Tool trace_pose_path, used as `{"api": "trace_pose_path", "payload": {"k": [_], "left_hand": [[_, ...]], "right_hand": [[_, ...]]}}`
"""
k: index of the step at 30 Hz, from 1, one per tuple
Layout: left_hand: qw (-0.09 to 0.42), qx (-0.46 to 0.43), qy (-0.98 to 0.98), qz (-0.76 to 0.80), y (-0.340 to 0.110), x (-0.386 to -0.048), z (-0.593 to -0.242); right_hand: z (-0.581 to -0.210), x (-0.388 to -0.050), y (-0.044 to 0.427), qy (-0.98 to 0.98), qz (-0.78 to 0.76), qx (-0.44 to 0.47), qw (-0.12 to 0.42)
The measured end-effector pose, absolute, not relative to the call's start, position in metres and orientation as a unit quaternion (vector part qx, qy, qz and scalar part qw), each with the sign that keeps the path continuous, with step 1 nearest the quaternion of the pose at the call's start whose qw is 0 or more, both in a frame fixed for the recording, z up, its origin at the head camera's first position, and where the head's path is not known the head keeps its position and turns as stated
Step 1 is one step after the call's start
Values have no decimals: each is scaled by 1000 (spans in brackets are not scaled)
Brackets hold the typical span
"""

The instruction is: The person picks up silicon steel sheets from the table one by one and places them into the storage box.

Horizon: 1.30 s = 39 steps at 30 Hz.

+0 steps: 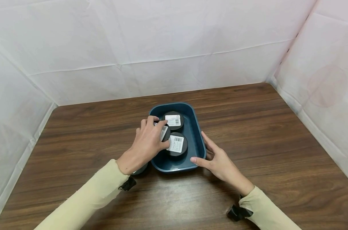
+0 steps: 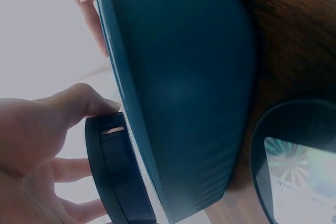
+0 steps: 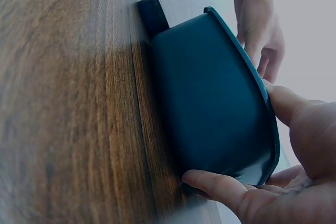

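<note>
My left hand point(image 1: 147, 140) grips a flat, round black container point(image 1: 165, 132) by its edge, thumb on the near side and fingers on the far side. It hangs tilted at the left rim of a blue tray point(image 1: 199, 140). Inside the tray lie two similar containers with white barcode labels, a far one point(image 1: 180, 118) and a nearer one point(image 1: 185, 147). My right hand point(image 1: 220, 161) holds the tray's near right corner. In the right wrist view its thumb touches the rim and a finger point(image 3: 218, 184) lies low against the outer wall.
Another round container point(image 2: 294, 114) with a shiny label stands on the wooden table point(image 1: 99, 134), left of the tray and partly hidden under my left wrist. White sheeting point(image 1: 162, 38) encloses the table at the back and both sides.
</note>
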<state>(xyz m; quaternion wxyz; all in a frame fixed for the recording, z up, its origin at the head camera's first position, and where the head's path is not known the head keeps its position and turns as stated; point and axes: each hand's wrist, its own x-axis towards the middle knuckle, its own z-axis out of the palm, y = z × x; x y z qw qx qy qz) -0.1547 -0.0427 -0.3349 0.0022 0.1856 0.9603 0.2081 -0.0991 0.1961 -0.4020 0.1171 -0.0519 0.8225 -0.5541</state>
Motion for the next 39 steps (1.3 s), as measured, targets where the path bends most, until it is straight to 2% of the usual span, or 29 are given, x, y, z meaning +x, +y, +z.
{"api": "trace_pose_path", "payload": {"k": [31,39], "left_hand": [[25,212,956,200,-27,-189,-333],[47,212,954,205,-23,-197,-336]], "right_hand": [[-402,-99,196,818,-561,-57,116],[-401,-99,196,819,-559,-49,117]]}}
